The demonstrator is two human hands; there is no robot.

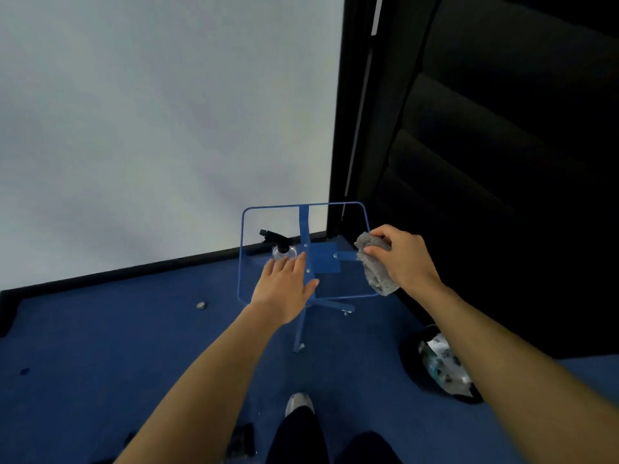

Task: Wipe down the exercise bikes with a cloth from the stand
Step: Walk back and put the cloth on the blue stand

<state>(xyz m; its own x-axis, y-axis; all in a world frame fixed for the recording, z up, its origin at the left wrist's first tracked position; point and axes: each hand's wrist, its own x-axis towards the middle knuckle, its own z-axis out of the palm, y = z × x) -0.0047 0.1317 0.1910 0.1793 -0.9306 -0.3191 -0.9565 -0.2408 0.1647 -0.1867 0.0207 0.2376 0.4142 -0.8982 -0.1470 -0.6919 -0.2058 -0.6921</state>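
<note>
A small stand with a clear top, blue rim and blue legs sits on the blue carpet near the wall corner. My right hand is shut on a crumpled grey cloth over the stand's right edge. Over the left half of the clear top my left hand lies flat and open, fingers pointing at a clear spray bottle with a black trigger head that stands on the stand. No exercise bike is in view.
A white wall with a black skirting fills the left. Dark padded panels close off the right. A black bin with trash sits on the floor at right. Small bits lie on the carpet. My shoe shows below.
</note>
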